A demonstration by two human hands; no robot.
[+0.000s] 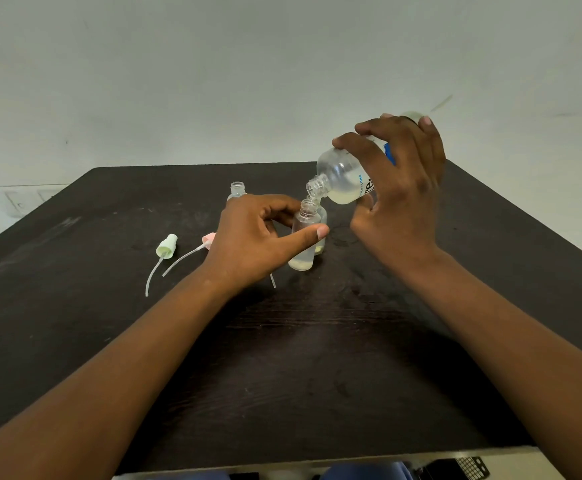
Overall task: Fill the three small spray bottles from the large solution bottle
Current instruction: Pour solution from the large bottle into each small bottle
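My right hand (400, 188) grips the large clear solution bottle (343, 178), tilted with its open neck down over a small clear spray bottle (303, 237). Pale yellowish liquid runs into that small bottle, which stands upright on the dark table (75, 306) with a little liquid at its bottom. My left hand (258, 237) holds this bottle between thumb and fingers. A second small bottle (321, 244) stands right behind it, also with liquid at the bottom. A third small bottle (237, 190), open, stands farther back, partly hidden by my left hand.
A pale green spray head (167, 247) with its dip tube lies on the table to the left. A pink spray head (209, 239) with its tube lies beside my left hand. Another tube end (273, 280) shows under my left wrist. A pale wall rises behind the table.
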